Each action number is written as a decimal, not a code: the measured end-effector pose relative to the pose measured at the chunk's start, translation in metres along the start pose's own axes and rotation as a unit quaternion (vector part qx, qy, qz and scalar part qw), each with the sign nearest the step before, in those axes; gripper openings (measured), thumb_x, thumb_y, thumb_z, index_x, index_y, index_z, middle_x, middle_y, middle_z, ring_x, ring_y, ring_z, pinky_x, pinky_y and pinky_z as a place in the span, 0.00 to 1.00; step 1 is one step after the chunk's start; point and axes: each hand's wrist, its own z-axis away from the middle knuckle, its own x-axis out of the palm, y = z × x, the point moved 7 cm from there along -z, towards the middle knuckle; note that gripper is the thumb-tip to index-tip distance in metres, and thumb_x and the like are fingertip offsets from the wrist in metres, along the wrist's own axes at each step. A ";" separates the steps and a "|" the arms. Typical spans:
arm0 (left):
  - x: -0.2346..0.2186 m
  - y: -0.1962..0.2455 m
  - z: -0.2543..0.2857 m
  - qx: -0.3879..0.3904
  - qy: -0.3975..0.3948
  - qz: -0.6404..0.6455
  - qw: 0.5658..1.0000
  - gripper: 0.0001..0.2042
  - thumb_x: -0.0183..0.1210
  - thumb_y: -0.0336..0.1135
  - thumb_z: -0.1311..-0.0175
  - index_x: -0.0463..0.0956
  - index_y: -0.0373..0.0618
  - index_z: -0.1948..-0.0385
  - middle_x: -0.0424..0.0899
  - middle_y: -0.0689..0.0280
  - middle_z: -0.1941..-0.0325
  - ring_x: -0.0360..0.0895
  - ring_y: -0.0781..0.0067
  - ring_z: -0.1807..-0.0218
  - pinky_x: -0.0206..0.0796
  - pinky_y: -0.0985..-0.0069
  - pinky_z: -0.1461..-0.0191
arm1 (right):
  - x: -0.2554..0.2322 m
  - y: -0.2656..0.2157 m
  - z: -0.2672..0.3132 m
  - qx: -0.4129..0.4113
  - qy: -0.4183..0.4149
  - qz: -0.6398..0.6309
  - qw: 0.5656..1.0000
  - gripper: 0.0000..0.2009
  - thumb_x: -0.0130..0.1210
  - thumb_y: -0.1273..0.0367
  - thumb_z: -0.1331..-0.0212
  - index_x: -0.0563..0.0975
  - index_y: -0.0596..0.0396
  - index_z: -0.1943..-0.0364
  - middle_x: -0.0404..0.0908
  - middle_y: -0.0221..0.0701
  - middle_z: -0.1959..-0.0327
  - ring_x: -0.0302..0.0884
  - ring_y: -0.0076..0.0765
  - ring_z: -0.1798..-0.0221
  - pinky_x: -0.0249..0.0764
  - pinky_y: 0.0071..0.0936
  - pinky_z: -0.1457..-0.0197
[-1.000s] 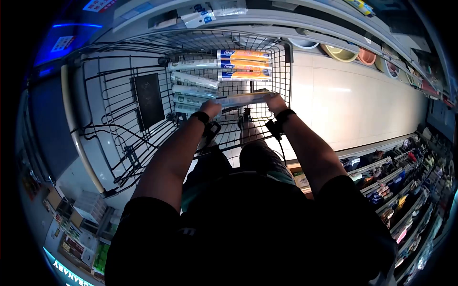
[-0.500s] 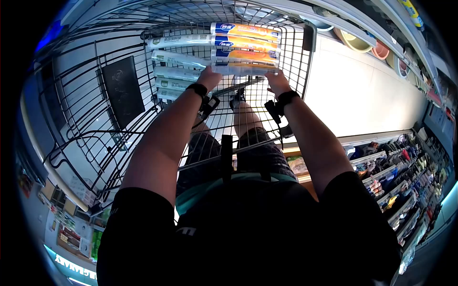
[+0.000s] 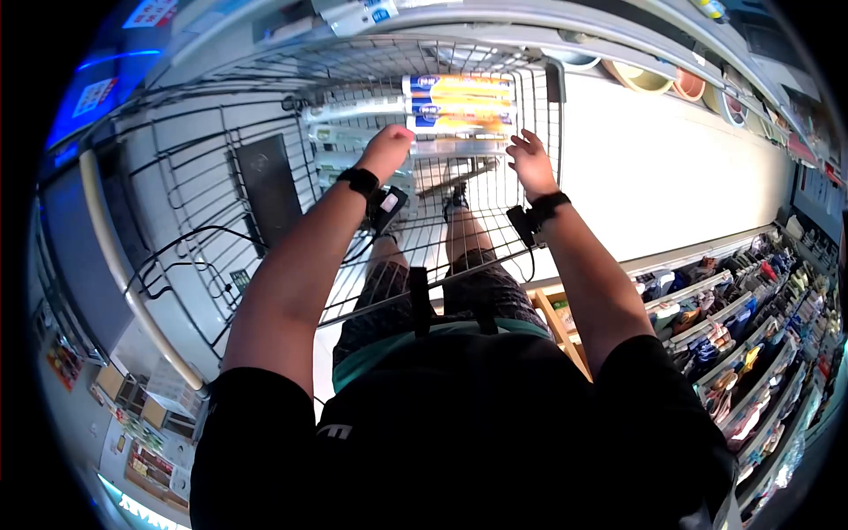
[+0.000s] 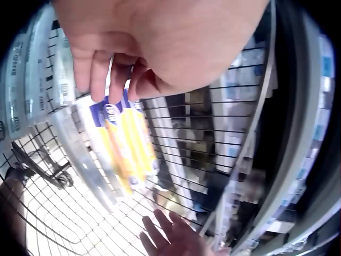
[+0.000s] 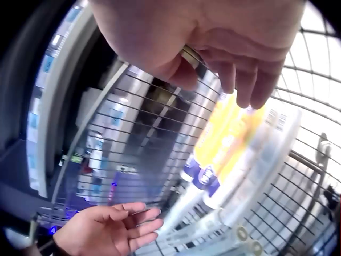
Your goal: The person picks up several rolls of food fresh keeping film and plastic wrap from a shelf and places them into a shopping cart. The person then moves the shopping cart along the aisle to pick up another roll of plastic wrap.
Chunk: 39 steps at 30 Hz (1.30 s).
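Note:
Several orange-and-blue packaged rolls [image 3: 459, 107] lie side by side in a wire shopping cart [image 3: 555, 132], with a clear-wrapped roll [image 3: 459, 147] alongside them nearest the body. Pale green-white rolls [image 3: 353, 109] lie to their left. My left hand [image 3: 385, 152] hovers at the left end of the clear roll, its fingers loosely bent and holding nothing in the left wrist view. My right hand [image 3: 532, 165] is just off the right end, fingers spread and empty. In the right wrist view the orange rolls [image 5: 221, 138] show beneath the right hand [image 5: 213, 42].
A dark panel [image 3: 271, 190] is on the cart's left part, near the pale handle bar [image 3: 132, 283]. Shelves run along the top, with basins [image 3: 638, 76] at the upper right. Racks of small goods [image 3: 733, 327] stand at the lower right. Pale floor [image 3: 662, 168] lies right of the cart.
Both hands have let go of the clear roll, which now lies beside the orange ones. The hands have moved apart and the fingers of the right have spread.

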 end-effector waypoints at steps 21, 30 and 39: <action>-0.108 0.580 0.258 0.505 0.248 -0.023 0.826 0.30 0.58 0.43 0.44 0.59 0.41 0.41 0.64 0.52 0.42 0.60 0.61 0.39 0.56 0.68 0.39 | -0.119 -0.599 0.225 -0.610 0.036 -0.010 0.792 0.18 0.54 0.62 0.44 0.70 0.61 0.55 0.75 0.42 0.57 0.72 0.33 0.55 0.68 0.28 0.52; -0.155 0.620 0.143 0.283 0.197 0.059 0.937 0.30 0.56 0.51 0.45 0.60 0.48 0.43 0.72 0.60 0.52 0.69 0.67 0.54 0.62 0.71 0.48 | -0.082 -0.681 0.093 -0.522 0.027 0.115 0.845 0.29 0.48 0.54 0.47 0.66 0.54 0.42 0.72 0.49 0.47 0.70 0.49 0.45 0.67 0.36 0.46; -0.150 0.632 0.139 0.349 0.147 0.089 0.921 0.19 0.54 0.42 0.42 0.69 0.43 0.52 0.73 0.62 0.51 0.66 0.69 0.50 0.56 0.73 0.45 | -0.082 -0.686 0.084 -0.510 -0.040 0.101 0.853 0.18 0.49 0.64 0.42 0.69 0.52 0.48 0.72 0.35 0.55 0.69 0.33 0.52 0.67 0.31 0.48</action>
